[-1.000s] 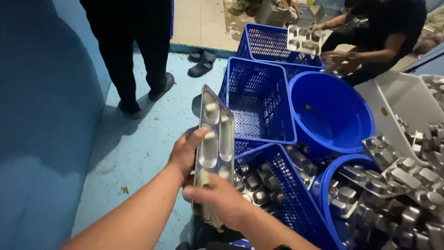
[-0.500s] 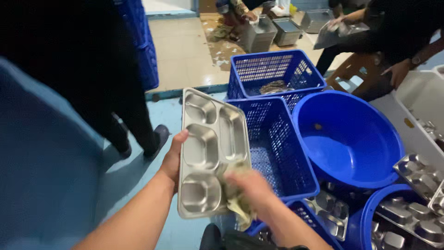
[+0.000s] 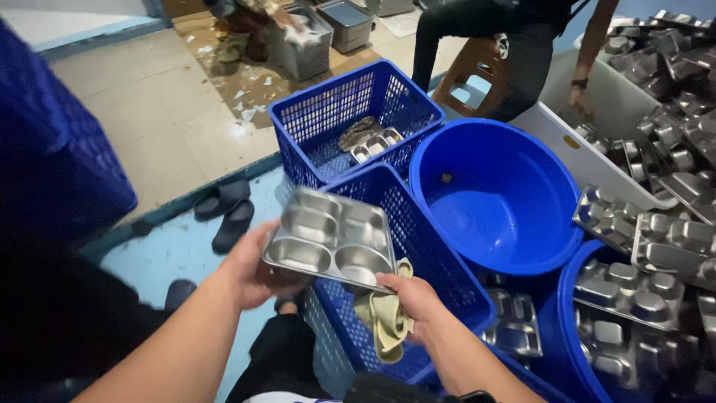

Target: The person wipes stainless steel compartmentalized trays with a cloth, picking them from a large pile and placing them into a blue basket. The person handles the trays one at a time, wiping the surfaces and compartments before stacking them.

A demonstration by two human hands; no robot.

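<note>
- Two dark sandals [image 3: 224, 213] lie on the floor at the left.
- The left hand [image 3: 253, 269] grips the left edge of a shiny metal food tray [image 3: 332, 239], with its fingers closed on the rim.
- The tray has several dips in it and is held nearly flat, above a blue basket [image 3: 418, 246].
- The right hand [image 3: 418, 298] is just under the tray's right corner, its fingers squeezed tight around a pale green cloth [image 3: 384, 321] that hangs down.
- A big blue tub [image 3: 496, 198] sits to the right of the basket.
- Far right, many more metal trays [image 3: 641, 254] are piled up.
</note>
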